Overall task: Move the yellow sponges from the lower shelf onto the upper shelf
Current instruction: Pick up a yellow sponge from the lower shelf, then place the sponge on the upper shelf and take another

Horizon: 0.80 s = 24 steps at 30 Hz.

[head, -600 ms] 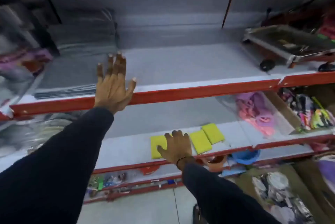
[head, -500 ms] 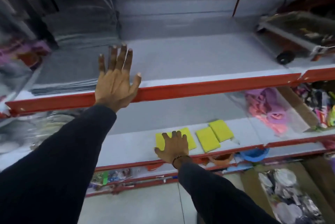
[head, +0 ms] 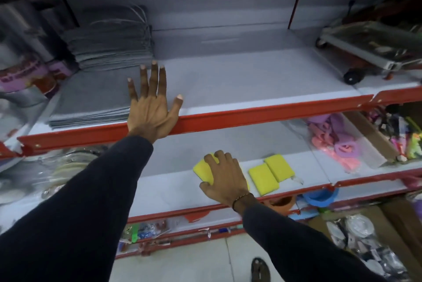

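Vs. the earlier frames: the right hand is now curled over the left-most yellow sponge, thumb at its near edge, fingers over the far edge; before, it lay flat on top. The sponge is now seen rotated, one corner pointing left. The grip is clenched on it, but whether it is lifted off the lower shelf cannot be told. The left hand is kept spread flat, palm on the red front lip of the upper shelf, fingers over the shelf surface, nothing grasped.

Two more yellow sponges are left on the lower shelf just right of the right hand, touching each other, near the front edge.

Hidden/unclear: most of the gripped sponge is covered by the hand. The grey stack on the upper shelf at left and the wheeled item at right are blurred; the latter is cut off by the frame edge.
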Tool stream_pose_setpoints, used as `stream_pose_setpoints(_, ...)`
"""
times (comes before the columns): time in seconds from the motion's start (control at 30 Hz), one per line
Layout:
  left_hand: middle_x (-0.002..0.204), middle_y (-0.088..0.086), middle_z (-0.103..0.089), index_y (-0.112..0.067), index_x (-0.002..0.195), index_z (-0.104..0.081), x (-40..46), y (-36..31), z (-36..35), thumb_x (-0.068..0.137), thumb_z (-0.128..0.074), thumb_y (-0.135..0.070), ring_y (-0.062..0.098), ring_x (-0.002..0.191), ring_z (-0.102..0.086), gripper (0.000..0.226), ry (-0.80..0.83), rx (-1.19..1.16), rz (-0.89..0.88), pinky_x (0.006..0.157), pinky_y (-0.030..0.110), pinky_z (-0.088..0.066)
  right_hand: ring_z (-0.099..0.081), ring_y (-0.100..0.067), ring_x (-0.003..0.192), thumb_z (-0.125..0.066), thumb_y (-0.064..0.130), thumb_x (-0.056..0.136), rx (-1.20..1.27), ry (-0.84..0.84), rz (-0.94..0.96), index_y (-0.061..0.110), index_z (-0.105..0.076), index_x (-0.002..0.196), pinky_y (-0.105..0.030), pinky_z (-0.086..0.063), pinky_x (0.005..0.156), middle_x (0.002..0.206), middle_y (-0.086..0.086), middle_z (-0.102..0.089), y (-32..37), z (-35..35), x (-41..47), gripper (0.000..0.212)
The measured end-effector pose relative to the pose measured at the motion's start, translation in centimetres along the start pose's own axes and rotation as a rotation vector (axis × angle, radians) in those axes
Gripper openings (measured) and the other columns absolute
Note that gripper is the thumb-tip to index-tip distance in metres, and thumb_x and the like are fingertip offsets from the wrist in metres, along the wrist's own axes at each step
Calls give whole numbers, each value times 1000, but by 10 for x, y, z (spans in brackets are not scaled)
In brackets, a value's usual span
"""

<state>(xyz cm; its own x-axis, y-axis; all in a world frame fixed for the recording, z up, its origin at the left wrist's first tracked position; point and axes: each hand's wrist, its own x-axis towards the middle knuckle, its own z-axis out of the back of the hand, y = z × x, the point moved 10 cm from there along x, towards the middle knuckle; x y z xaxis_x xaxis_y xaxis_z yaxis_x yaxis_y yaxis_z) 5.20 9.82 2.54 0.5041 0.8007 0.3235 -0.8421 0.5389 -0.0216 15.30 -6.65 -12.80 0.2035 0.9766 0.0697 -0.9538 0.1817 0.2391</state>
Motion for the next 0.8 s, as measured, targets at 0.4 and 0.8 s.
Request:
stream_pose_setpoints(0.4,173,15,15,-9,163,5,-8,-2,9,98,-20,-44,36,160,12,78,-38,-32,93,126,61,8,-53,-33,103,-73,42,70,396,-576,-131,23,-49,122,-34,-47,79,119,-9,-50,-10,233,46,60)
stream_pose_setpoints(0.8,174,10,8,-8,163,3,1,-14,16,96,-24,-38,31,161,9,78,-102,29,-84,128,55,8,-55,-24,83,-64,54,75,96,-910,-180,21,-57,89,-41,-40,74,85,3,-61,-30,226,27,36)
